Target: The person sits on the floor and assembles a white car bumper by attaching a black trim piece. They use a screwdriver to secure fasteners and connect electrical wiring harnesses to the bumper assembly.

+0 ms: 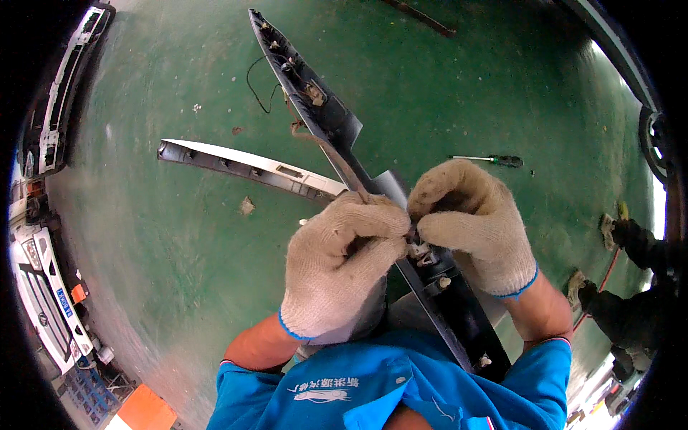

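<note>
A long black plastic trim panel, seen from its hollow inner side, runs from the far left of centre down to my lap. Clips and fittings line its inside. A brown wrapped wiring harness trails along it and ends at my left hand, whose gloved fingers are closed on it. My right hand, also in a cream knit glove, pinches at the same spot, fingertips almost meeting the left's. What lies between the right fingertips is hidden. A pale clip-like fitting shows just below them.
A white trim strip lies on the green floor to the left. A screwdriver rests on the right. Another person's legs and a red hose or rod are at the right edge. Vehicle front panels line the left.
</note>
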Tool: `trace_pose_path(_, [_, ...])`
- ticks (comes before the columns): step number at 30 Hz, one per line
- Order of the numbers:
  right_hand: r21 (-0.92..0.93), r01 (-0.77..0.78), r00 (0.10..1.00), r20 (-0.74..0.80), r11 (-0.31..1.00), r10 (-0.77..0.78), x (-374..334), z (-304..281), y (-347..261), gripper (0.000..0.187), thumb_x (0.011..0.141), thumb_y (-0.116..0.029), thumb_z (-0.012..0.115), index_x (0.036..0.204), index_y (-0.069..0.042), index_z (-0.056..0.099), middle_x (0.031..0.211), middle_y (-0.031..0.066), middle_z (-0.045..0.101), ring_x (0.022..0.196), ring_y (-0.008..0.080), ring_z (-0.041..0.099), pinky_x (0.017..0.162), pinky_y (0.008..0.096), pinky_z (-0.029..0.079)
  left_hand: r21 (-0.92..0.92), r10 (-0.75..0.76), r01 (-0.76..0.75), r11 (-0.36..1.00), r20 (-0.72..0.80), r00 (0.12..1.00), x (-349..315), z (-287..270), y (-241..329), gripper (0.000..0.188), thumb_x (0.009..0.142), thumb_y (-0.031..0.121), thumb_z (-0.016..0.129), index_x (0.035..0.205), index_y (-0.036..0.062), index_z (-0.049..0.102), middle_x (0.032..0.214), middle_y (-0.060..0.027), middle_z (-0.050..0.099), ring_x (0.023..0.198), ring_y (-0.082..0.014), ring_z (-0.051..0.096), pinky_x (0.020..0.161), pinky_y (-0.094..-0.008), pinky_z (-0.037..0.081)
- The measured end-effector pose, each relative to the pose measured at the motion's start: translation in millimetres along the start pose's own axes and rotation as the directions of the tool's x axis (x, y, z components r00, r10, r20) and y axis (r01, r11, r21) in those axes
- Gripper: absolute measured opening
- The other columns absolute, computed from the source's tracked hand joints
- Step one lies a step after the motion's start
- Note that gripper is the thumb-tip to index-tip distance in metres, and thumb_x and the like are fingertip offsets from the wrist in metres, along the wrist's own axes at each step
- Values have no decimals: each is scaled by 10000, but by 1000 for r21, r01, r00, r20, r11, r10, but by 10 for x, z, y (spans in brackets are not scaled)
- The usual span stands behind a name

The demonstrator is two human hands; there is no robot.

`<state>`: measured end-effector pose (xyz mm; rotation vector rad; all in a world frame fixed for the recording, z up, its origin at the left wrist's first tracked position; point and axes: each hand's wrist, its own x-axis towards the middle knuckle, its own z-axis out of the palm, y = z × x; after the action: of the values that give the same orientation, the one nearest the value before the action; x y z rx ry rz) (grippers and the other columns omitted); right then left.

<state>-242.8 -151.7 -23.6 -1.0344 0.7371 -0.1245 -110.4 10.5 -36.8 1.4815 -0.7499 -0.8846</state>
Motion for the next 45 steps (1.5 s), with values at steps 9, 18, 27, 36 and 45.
trace_pose_path(9, [-234, 75, 993, -76, 969, -95, -71, 100, -81, 237, 884, -57, 759, 1099, 11, 687, 985, 55, 700, 887, 100, 672, 758, 265, 565, -237, -190, 163, 958, -96, 977, 25, 6, 51, 160, 905, -46, 672, 1060, -8, 689, 1107, -126, 733, 987, -196, 702, 888, -331, 575])
trace_pose_path(18, [-504, 499, 859, 182, 705, -478, -17, 59, 94, 299, 809, 68, 752, 1091, -13, 697, 1028, 114, 666, 913, 176, 686, 760, 296, 569, -343, -222, 168, 924, -126, 967, 11, -6, 27, 148, 928, -47, 699, 1075, -32, 697, 1100, -111, 702, 969, -163, 699, 840, -302, 594])
trace_pose_path(27, [-444, 467, 880, 145, 765, -453, 32, 113, 130, 332, 783, 23, 824, 1085, -24, 695, 1055, 105, 670, 930, 184, 682, 805, 314, 571, -292, -192, 160, 943, -85, 978, -5, -46, -35, 173, 920, -21, 720, 1091, 0, 711, 1086, -78, 718, 948, -130, 682, 833, -283, 579])
trace_pose_path(36, [-472, 383, 921, 133, 794, -365, -46, 161, -81, 590, 759, -31, 842, 1315, -33, 645, 1173, 90, 688, 1038, 178, 678, 905, 333, 566, -528, -322, 273, 804, -1, 947, 45, -133, -62, 211, 940, -6, 691, 1150, -25, 679, 1090, -113, 723, 962, -169, 710, 812, -305, 604])
trace_pose_path(45, [-516, 348, 928, 71, 783, -366, -49, -50, -55, 385, 830, -92, 791, 1194, -7, 700, 998, 97, 719, 872, 175, 705, 778, 320, 575, -655, -356, 319, 685, 81, 931, 78, -161, 27, 230, 946, -16, 657, 1176, -29, 645, 1140, -188, 704, 997, -281, 739, 774, -387, 639])
